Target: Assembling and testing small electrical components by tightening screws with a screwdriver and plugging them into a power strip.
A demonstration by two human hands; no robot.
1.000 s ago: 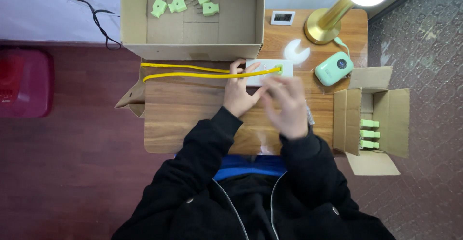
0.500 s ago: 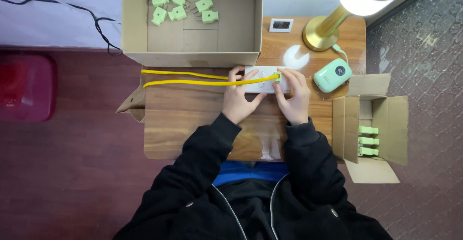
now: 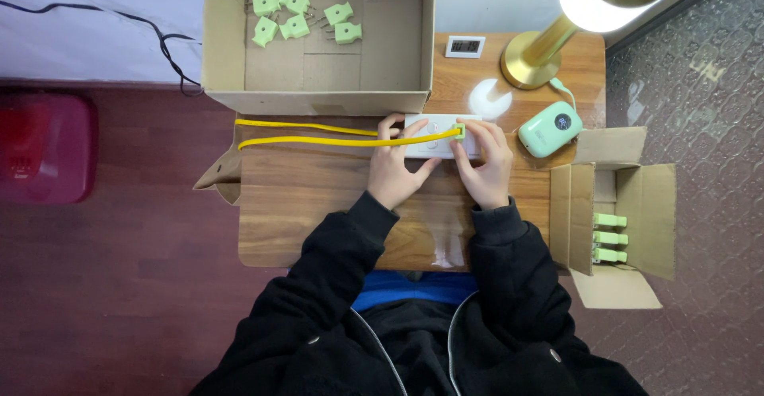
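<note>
The white power strip [image 3: 442, 136] lies flat on the wooden table [image 3: 318, 205], just in front of the large box [image 3: 318, 38]. A small green plug [image 3: 459, 131] sits on its top face near the right end, with a yellow cable [image 3: 318, 135] running left from it across the table in two strands. The left hand [image 3: 398, 169] rests on the strip's left half, fingers spread flat and pressing down, clamped on nothing. The right hand [image 3: 487, 163] has its fingertips closed on the plug. The large box holds six loose green plugs [image 3: 298, 22] at its far wall and blocks the table edge behind the strip. Right of the strip stand a green device [image 3: 549, 128], a white disc [image 3: 489, 98] and a brass lamp [image 3: 557, 38]. A small box [image 3: 621, 213] at the right holds three green parts [image 3: 609, 237].
</note>
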